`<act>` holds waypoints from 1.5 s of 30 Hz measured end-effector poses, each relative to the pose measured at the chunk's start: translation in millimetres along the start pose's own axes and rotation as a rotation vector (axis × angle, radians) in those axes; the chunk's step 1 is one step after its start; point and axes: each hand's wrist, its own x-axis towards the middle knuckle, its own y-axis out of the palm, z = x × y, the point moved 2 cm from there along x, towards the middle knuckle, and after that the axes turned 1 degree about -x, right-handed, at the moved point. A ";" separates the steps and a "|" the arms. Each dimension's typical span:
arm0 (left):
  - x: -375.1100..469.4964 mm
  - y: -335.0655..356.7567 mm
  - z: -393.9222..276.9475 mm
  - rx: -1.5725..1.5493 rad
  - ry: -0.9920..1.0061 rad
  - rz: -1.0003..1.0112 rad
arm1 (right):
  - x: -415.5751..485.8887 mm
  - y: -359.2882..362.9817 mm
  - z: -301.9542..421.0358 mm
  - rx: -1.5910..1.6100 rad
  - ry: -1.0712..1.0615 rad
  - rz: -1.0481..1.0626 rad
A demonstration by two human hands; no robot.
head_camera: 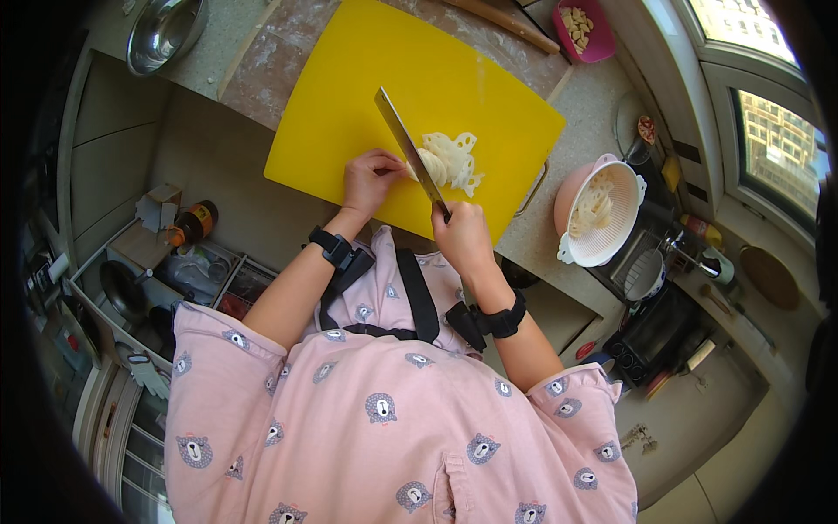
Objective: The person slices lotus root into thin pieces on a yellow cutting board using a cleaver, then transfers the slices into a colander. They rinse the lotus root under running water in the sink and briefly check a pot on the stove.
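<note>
A yellow cutting board (pixel 340 98) lies at an angle on the counter. On it is a pile of pale lotus root slices (pixel 452 157), some overlapping. My right hand (pixel 463 237) grips the handle of a kitchen cleaver (pixel 409 144), its blade slanting up and left across the left part of the slices. My left hand (pixel 372 180) is at the board's near edge, left of the blade, its fingertips at the edge of the slices. Whether those fingers pinch a slice is not clear. The blade hides part of the pile.
A pink and white colander (pixel 599 209) with lotus root slices stands at the right. A pink container (pixel 605 33) of garlic cloves and a rolling pin (pixel 510 23) are at the back. A steel bowl (pixel 163 33) sits back left. An open drawer (pixel 98 295) holds pans and bottles.
</note>
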 end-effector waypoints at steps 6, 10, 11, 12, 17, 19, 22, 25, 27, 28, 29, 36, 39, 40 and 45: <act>-0.2 -1.0 -3.9 0.056 0.007 0.014 | -0.7 3.8 -2.9 -0.022 0.032 0.017; -0.5 -1.2 -6.6 0.060 -0.010 0.012 | -2.7 7.5 -3.1 -0.083 0.024 0.028; -0.7 -1.1 -6.9 0.059 -0.013 0.008 | -3.7 8.8 -2.7 -0.109 0.025 0.037; -0.9 -0.9 -6.8 0.055 -0.019 0.003 | -5.0 9.5 -1.9 -0.137 0.010 0.024; -0.6 0.0 -4.9 0.073 0.014 -0.035 | -6.8 14.3 0.0 -0.222 -0.014 -0.010; -0.4 0.2 -3.3 0.083 -0.001 -0.020 | -5.4 17.2 0.5 -0.222 -0.012 0.002; 0.3 -0.2 -2.4 0.113 -0.014 -0.006 | -3.0 18.6 -0.3 -0.206 -0.020 -0.004; -0.7 0.5 -3.4 0.137 0.010 -0.012 | -1.6 20.7 -2.8 -0.198 -0.013 -0.012; -0.9 0.1 -3.4 0.143 0.026 -0.012 | 1.0 25.4 -4.1 -0.197 -0.026 -0.029; -0.7 -0.2 -2.8 0.144 0.026 -0.005 | 4.7 28.9 -4.7 -0.197 -0.040 -0.042; -0.3 -0.8 -2.1 0.145 0.036 0.001 | 8.8 32.7 -5.4 -0.195 -0.055 -0.057; -0.4 -1.4 5.1 0.139 0.112 0.002 | 32.2 43.9 -11.6 0.054 -0.088 -0.131; -1.0 0.0 2.6 0.172 0.133 -0.013 | 32.5 33.4 -9.8 0.132 -0.028 -0.095; -1.7 0.6 1.2 0.184 0.131 -0.023 | 28.0 28.6 -8.6 0.131 -0.017 -0.082; -3.8 2.2 -4.7 0.251 0.151 -0.036 | 7.2 8.6 -6.4 0.072 -0.034 -0.046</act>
